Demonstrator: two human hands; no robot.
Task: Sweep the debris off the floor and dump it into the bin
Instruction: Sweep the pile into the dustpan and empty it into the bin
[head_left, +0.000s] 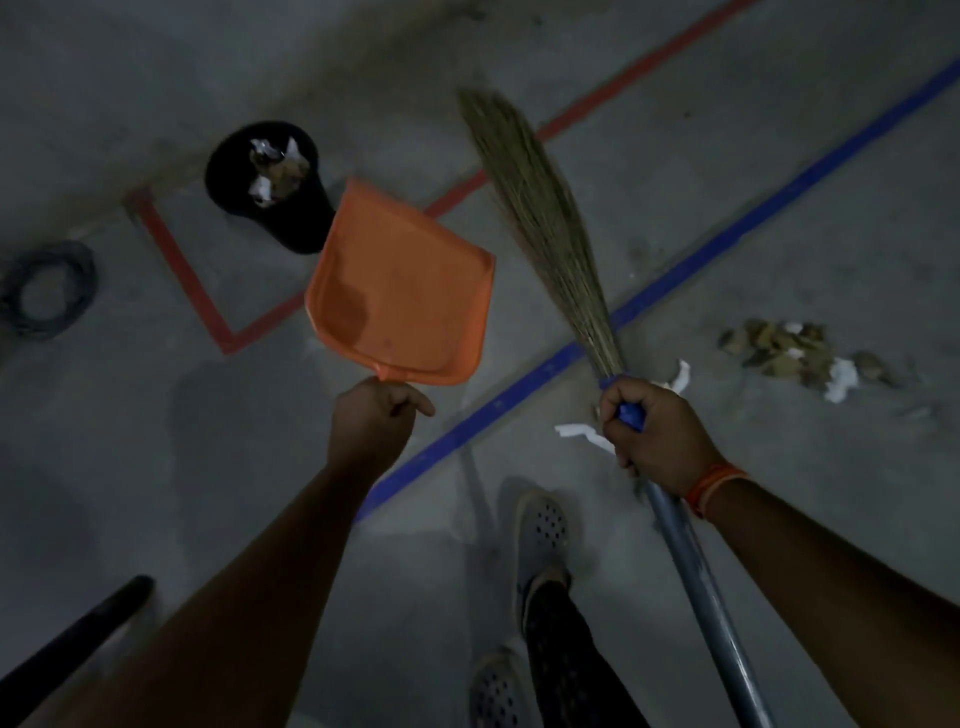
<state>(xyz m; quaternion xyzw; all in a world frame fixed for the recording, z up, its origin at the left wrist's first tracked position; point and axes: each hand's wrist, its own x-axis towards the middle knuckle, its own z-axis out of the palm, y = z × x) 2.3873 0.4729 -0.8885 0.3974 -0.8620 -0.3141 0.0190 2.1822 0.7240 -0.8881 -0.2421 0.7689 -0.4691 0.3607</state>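
My left hand (376, 413) grips the handle of an orange dustpan (402, 291), held above the floor with its pan showing nothing inside. My right hand (657, 431) grips the blue collar of a grass broom (540, 218), whose bristles point away and whose grey shaft runs down past my wrist. A black bin (304, 218) stands beyond the dustpan, with paper and leaves (275, 169) in it. A pile of dry leaves and paper scraps (800, 356) lies on the floor to the right. White paper bits (579, 434) lie beside my right hand.
A red tape line (176, 265) and a blue tape line (691, 270) cross the grey concrete floor. A coiled black cable (47, 291) lies at the left. A dark rod (78, 639) enters at bottom left. My feet in perforated shoes (540, 530) stand below.
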